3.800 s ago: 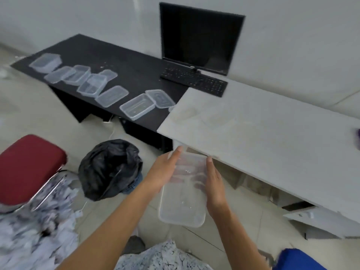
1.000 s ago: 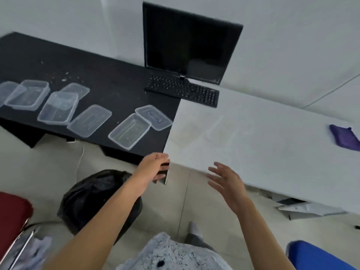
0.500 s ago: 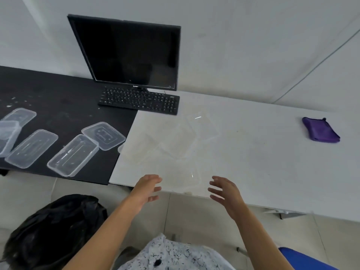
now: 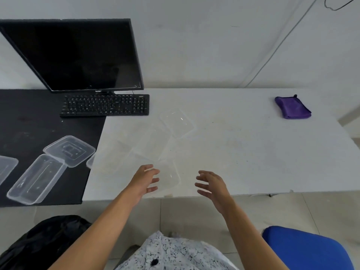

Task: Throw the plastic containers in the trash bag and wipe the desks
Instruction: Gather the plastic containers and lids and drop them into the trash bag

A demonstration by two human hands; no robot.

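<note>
Single head view, looking steeply down, close over white desk [image 4: 243,152], edges distorted

text: none legible | keyboard [image 4: 105,105]: key legends blurred | monitor [image 4: 78,55]: bezel mark too small

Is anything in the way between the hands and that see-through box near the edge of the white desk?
Nothing visible. The left hand and right hand hover open on either side of the clear container on the white desk.
</note>
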